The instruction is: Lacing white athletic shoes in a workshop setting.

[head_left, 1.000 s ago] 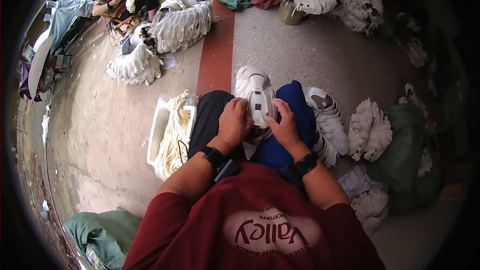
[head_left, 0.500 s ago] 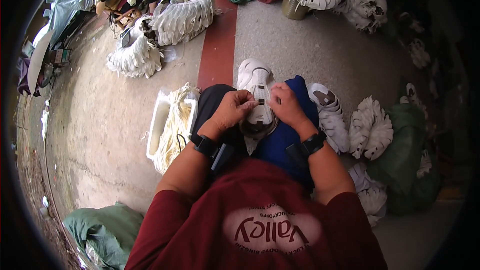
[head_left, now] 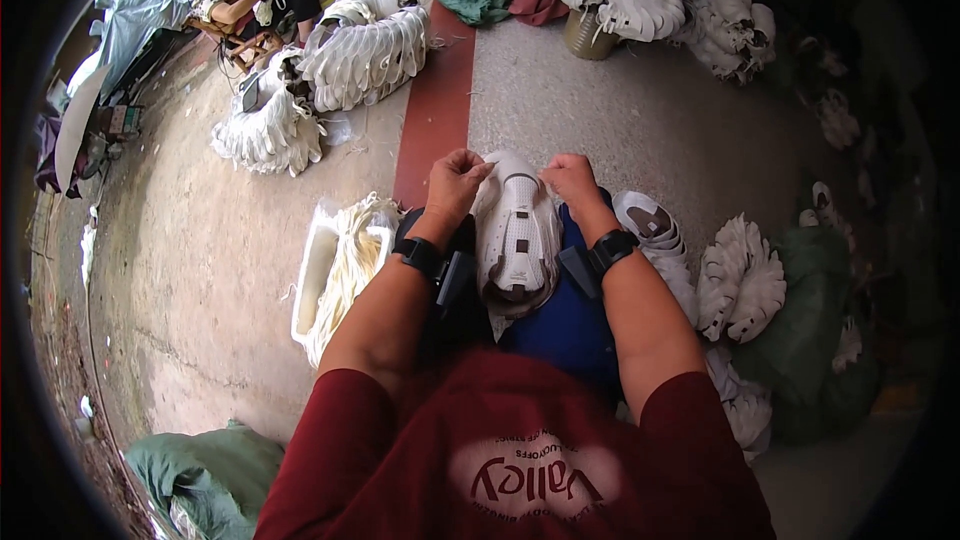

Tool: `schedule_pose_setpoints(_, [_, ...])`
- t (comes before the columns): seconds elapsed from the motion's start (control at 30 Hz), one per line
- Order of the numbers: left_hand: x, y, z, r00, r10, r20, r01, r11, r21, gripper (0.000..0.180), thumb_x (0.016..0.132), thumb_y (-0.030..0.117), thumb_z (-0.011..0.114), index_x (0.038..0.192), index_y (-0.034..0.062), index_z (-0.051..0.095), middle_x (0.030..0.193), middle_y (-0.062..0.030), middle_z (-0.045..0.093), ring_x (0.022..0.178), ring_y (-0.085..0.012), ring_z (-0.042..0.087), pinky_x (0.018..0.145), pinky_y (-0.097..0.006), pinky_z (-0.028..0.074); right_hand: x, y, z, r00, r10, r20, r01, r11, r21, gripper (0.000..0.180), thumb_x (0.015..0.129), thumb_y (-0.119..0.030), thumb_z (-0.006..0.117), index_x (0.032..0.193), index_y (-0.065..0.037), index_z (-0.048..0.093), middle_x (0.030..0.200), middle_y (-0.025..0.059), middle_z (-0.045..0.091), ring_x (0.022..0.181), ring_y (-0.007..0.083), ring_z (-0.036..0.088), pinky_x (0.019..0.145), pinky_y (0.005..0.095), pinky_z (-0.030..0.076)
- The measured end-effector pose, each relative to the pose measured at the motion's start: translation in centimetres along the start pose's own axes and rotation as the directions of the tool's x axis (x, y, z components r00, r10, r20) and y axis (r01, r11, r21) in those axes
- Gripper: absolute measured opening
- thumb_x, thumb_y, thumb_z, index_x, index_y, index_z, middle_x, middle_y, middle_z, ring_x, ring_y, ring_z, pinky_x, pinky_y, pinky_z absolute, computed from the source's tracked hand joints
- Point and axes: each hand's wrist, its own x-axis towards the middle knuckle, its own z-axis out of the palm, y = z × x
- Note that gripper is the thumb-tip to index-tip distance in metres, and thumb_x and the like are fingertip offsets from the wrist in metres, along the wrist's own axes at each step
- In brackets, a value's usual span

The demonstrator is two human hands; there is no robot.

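Note:
A white shoe upper (head_left: 518,240) lies lengthwise between my knees, its rounded toe end pointing away from me and small dark tabs down its middle. Beside the left of that far end, my left hand (head_left: 458,180) is closed in a pinch. My right hand (head_left: 572,178) is closed on the other side, at about the same height. Whatever the fingers of either hand grip is too small to make out. Both hands are apart from each other, with the shoe upper's toe end between them.
On my left stands a white foam box (head_left: 318,260) of cream laces (head_left: 352,250). White shoe uppers (head_left: 740,275) and a green sack (head_left: 800,320) lie to my right. Bundled uppers (head_left: 365,55) are farther off, near a seated person (head_left: 235,0). A metal can (head_left: 590,35) stands ahead.
Both hands have moved from the middle of the shoe upper forward and outward to either side of its toe end. The seated person at the far left has shifted their arms.

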Motion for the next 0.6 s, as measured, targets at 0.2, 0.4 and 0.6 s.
schedule_pose_setpoints(0.2, [1.7, -2.1, 0.6, 0.971, -0.237, -0.038, 0.233, 0.968, -0.092, 0.013, 0.080, 0.012, 0.062, 0.073, 0.0016, 0.058, 0.063, -0.0018, 0.056, 0.057, -0.0083, 0.050, 0.054, -0.024, 0.040, 3.1, 3.4, 0.7, 0.966, 0.253, -0.043, -0.244, 0.957, 0.158, 0.014, 0.063, -0.007, 0.066, 0.062, 0.004, 0.056, 0.056, 0.0077, 0.054, 0.054, 0.0172, 0.051, 0.053, 0.0326, 0.040])
schedule_pose_setpoints(0.4, [-0.2, -1.6, 1.8, 0.990, -0.008, -0.143, 0.058, 0.937, 0.345, 0.018, 0.081, 0.016, 0.058, 0.090, -0.0001, 0.057, 0.082, -0.0152, 0.061, 0.078, -0.0308, 0.058, 0.073, -0.039, 0.046, 4.3, 7.1, 0.4, 0.920, 0.260, -0.295, -0.337, 0.908, -0.250, 0.006, 0.061, -0.002, 0.062, 0.063, -0.001, 0.057, 0.056, 0.0037, 0.050, 0.049, 0.0144, 0.046, 0.045, 0.0295, 0.035])
schedule_pose_setpoints(0.6, [-8.8, 3.1, 1.7, 0.859, 0.435, 0.269, -0.495, 0.571, 0.655, 0.054, 0.078, 0.030, 0.063, 0.120, 0.0024, 0.044, 0.125, -0.0244, 0.038, 0.116, -0.0415, 0.038, 0.097, -0.045, 0.034, 1.0, 4.3, -3.1, 0.991, 0.062, -0.117, -0.084, 0.977, -0.196, 0.014, 0.063, -0.002, 0.060, 0.076, -0.001, 0.058, 0.069, 0.0119, 0.057, 0.065, 0.0220, 0.054, 0.060, 0.0326, 0.044])
